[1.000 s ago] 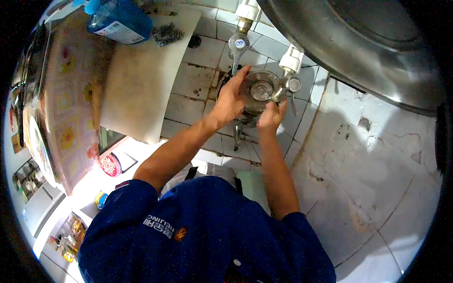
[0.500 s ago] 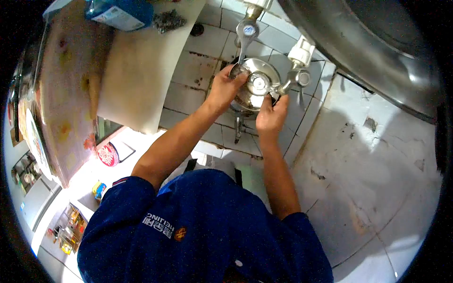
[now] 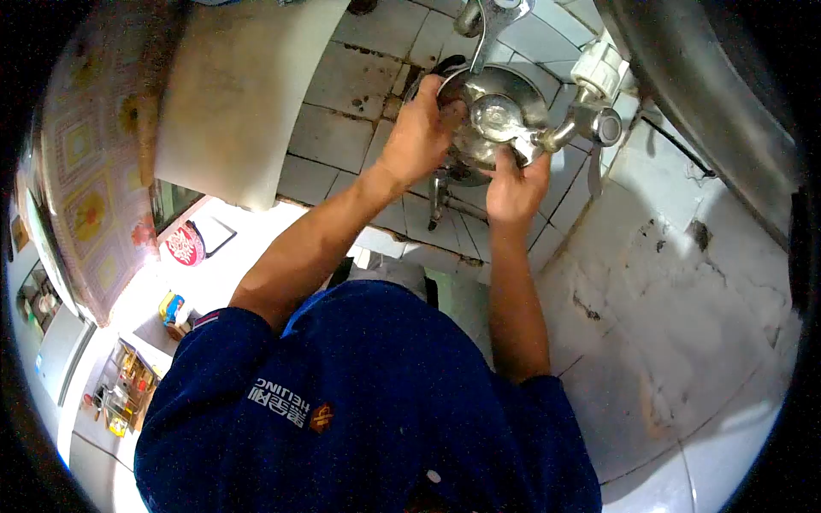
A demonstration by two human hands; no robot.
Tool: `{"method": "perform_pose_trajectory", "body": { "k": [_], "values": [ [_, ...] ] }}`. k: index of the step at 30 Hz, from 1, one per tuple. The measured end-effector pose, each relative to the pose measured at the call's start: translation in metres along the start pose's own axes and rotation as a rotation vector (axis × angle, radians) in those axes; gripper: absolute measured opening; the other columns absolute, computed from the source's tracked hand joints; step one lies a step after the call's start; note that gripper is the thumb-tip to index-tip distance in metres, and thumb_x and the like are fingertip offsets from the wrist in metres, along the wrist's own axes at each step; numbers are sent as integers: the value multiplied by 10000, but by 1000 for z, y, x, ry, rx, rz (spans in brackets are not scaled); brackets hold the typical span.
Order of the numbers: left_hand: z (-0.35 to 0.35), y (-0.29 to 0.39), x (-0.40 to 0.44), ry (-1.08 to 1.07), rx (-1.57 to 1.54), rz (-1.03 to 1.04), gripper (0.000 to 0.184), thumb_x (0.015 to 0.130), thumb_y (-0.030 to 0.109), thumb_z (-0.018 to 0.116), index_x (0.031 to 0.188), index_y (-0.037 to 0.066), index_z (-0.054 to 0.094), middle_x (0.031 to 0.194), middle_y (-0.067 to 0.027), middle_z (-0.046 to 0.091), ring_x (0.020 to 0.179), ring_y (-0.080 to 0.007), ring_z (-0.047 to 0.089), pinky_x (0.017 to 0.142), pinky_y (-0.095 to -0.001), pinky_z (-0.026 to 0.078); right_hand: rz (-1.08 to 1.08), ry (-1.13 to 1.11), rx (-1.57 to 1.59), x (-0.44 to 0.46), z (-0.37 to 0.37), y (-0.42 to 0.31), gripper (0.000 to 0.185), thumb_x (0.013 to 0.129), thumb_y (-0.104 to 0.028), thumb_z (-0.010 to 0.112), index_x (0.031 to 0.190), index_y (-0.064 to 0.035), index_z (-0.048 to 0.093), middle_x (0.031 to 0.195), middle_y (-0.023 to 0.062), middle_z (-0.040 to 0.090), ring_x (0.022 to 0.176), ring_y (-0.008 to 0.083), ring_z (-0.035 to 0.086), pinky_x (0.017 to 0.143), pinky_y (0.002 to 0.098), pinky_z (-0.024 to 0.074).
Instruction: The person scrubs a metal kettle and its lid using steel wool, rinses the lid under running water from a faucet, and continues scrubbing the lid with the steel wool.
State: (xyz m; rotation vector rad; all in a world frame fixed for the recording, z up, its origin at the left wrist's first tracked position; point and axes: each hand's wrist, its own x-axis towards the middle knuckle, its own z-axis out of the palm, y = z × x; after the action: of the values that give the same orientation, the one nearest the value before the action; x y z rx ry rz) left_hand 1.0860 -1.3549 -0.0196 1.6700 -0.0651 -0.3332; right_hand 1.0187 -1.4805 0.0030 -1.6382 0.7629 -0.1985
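Note:
Both my hands hold a shiny, round metal pot lid (image 3: 479,152) under a tap (image 3: 564,132), from which water runs onto it. My left hand (image 3: 421,137) is closed at the lid's left rim, its fingertips blurred over the surface. My right hand (image 3: 516,192) pinches the lower right rim, thumb on top and the other fingers partly hidden beneath. A dark curved handle (image 3: 449,66) shows just above my left hand; what it belongs to is hidden. Below the lid, a metal spout-like part (image 3: 437,201) sticks out.
A second tap lever (image 3: 487,34) hangs just above the lid. At the upper right bulges a large metal pan (image 3: 735,103). A pale board (image 3: 244,94) stands at the left beside a patterned cloth (image 3: 94,188). Cracked white tiles (image 3: 650,333) lie at the right.
My hands and the lid sit slightly right in the view, which has shifted closer to the taps. My left fingers have moved over the lid; the blue bottle has mostly left the view.

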Motion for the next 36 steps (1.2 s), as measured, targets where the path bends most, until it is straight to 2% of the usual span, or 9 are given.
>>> {"method": "perform_pose_trajectory", "body": {
  "k": [2,7,9,11,14,16,26,30,36],
  "values": [
    [-9,4,7,-4,207,-120,239,924,76,513,1148,-4,487,864,-186,622,761,-238,585,749,-337,467,226,-74,-159,-2,3,-15,295,907,-44,492,1182,13,402,965,131,610,519,145,558,438,271,450],
    [12,-6,-1,21,-122,-137,267,948,107,511,1207,45,494,1101,-94,602,1026,-195,564,856,-324,466,164,34,3,-7,12,-12,326,910,-34,482,1219,3,387,999,125,593,575,146,561,457,257,458],
    [30,10,-15,64,-754,-323,382,858,-51,524,1224,45,469,1075,-84,591,911,-173,565,818,-294,464,-79,82,-125,-6,10,2,353,901,-81,524,1205,55,407,1164,204,534,919,276,608,771,358,505],
    [23,20,-15,7,-786,-401,482,809,-94,551,1255,52,442,1133,-54,565,970,-193,580,869,-307,461,-68,82,-104,-5,6,5,423,869,-49,533,1252,56,388,1190,200,528,1076,318,538,899,349,452],
    [20,-12,-9,1,-281,15,489,803,-56,579,1256,44,423,1097,-117,605,957,-241,612,842,-352,483,-65,67,-42,-5,2,6,339,860,-22,508,1179,50,420,1127,193,557,891,286,622,747,345,512],
    [6,-9,-1,-68,-36,108,500,798,-29,574,1259,33,391,1026,-226,627,953,-356,625,822,-420,481,384,-31,168,3,-6,-6,369,836,23,513,1190,-7,413,965,119,607,579,159,584,472,259,458],
    [-30,40,16,-391,280,48,516,804,-11,517,1289,54,353,1060,-246,620,1044,-439,581,880,-454,466,10,-36,-453,17,1,27,277,807,-2,480,1081,35,483,901,195,617,704,282,618,595,362,492],
    [-32,14,28,-547,246,6,547,783,9,548,1300,55,375,1021,-208,614,965,-313,601,814,-396,468,-369,18,-725,35,-7,15,244,813,-61,463,1019,20,565,878,242,615,800,405,598,769,435,463],
    [-17,-2,25,-389,-153,-115,449,867,141,591,1282,51,446,937,-77,638,824,-154,580,705,-298,484,-288,3,-756,34,-20,-12,244,849,-92,467,1059,-35,578,894,214,640,812,402,608,737,436,470]
  ]
}}
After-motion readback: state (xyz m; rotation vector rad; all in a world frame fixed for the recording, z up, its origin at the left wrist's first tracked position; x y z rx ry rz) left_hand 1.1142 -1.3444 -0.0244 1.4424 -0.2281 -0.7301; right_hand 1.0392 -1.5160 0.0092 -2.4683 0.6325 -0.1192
